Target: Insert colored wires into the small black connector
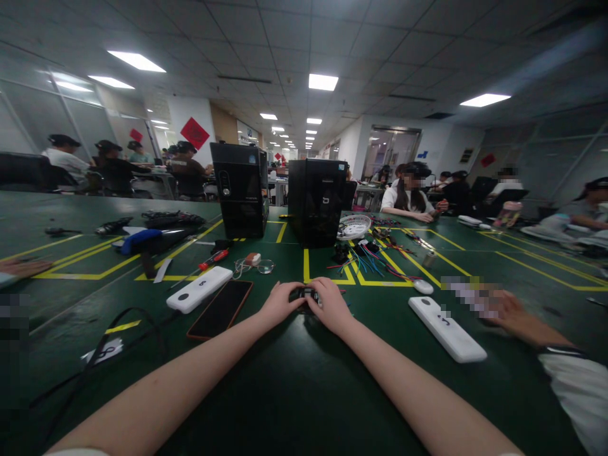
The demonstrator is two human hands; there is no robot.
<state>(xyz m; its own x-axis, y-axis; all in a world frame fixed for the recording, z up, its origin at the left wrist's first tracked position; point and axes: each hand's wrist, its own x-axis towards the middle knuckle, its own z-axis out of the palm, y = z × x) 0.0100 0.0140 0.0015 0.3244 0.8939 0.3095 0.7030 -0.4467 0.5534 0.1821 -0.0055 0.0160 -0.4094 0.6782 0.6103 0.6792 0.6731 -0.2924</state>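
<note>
My left hand and my right hand meet over the green table, fingers curled round a small dark part held between them. What the part is stays unclear. Just left of my left hand lie a dark phone and a white power bank. Beyond them rest a red-handled screwdriver and a pair of glasses. Two black computer towers stand upright straight ahead.
Another person's hand rests at the right beside a second white power bank and a white mouse. Loose coloured wires and a white basket lie behind. A black cable loops at left. Several people sit around the far tables.
</note>
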